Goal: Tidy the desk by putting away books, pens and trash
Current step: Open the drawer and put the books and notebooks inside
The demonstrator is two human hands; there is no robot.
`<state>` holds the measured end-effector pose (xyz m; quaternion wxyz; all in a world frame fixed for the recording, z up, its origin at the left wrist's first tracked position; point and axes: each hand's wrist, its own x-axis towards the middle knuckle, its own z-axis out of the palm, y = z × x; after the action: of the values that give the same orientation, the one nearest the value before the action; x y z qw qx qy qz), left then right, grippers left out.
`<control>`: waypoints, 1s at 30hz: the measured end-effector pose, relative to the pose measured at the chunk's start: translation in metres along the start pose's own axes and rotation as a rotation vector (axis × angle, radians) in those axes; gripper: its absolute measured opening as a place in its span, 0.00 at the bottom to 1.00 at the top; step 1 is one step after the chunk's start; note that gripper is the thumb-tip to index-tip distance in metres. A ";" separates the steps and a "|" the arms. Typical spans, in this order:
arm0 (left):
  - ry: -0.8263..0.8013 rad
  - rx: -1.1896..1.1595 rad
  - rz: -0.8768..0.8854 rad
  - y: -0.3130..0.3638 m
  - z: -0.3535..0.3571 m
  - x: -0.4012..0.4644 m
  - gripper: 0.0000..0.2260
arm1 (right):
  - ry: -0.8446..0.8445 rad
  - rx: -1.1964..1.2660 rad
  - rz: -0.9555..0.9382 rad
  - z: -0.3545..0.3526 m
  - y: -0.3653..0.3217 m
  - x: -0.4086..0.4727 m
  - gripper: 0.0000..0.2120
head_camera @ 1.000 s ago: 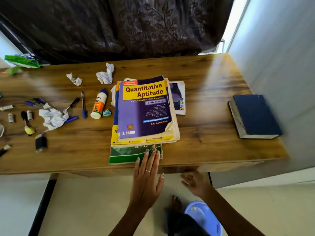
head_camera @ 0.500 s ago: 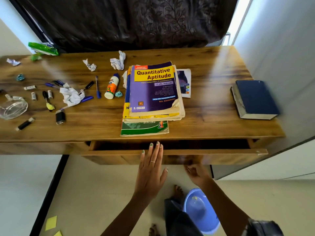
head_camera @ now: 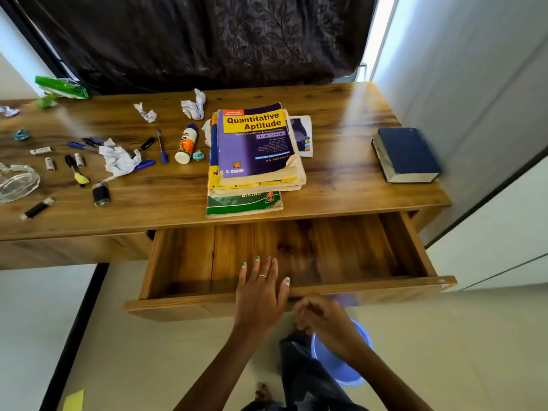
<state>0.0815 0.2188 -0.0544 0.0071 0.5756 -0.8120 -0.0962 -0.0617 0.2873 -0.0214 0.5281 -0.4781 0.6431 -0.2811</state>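
Observation:
A stack of books (head_camera: pixel 255 143) topped by a purple "Quantitative Aptitude" lies mid-desk, over a green book (head_camera: pixel 243 203) at the front edge. A dark blue book (head_camera: pixel 406 155) sits at the right. Pens (head_camera: pixel 161 145), a glue bottle (head_camera: pixel 186 143) and crumpled paper (head_camera: pixel 118 158) are scattered on the left. Below the books the wooden drawer (head_camera: pixel 355 250) is pulled out, with nothing inside. My left hand (head_camera: pixel 259 295) hovers flat over its front edge, fingers straight. My right hand (head_camera: pixel 323 318), blurred, curls at the drawer front's lower edge.
A glass dish (head_camera: pixel 16 182) and small caps lie at the desk's far left, a green wrapper (head_camera: pixel 60 87) at the back left. A blue plastic basin (head_camera: pixel 341 369) stands on the floor under my right arm. A white wall closes the right side.
The drawer has slid out from shut to wide open, drawn toward me by my right hand. My left hand came off the green book and now sits over the drawer front.

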 end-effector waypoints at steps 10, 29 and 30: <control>-0.068 0.017 0.018 0.003 -0.002 -0.023 0.26 | 0.176 -1.089 -0.415 0.009 -0.014 0.005 0.08; -0.193 -0.134 0.050 0.012 0.008 -0.102 0.25 | 0.005 -0.961 -0.154 0.016 0.023 -0.043 0.21; -0.191 -0.165 0.045 0.012 0.006 -0.100 0.25 | -0.090 -0.964 -0.170 0.011 0.020 -0.038 0.19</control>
<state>0.1035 0.3173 -0.0479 -0.0207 0.5428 -0.8111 -0.2168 -0.0580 0.3308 -0.0264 0.2491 -0.7307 0.6350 0.0274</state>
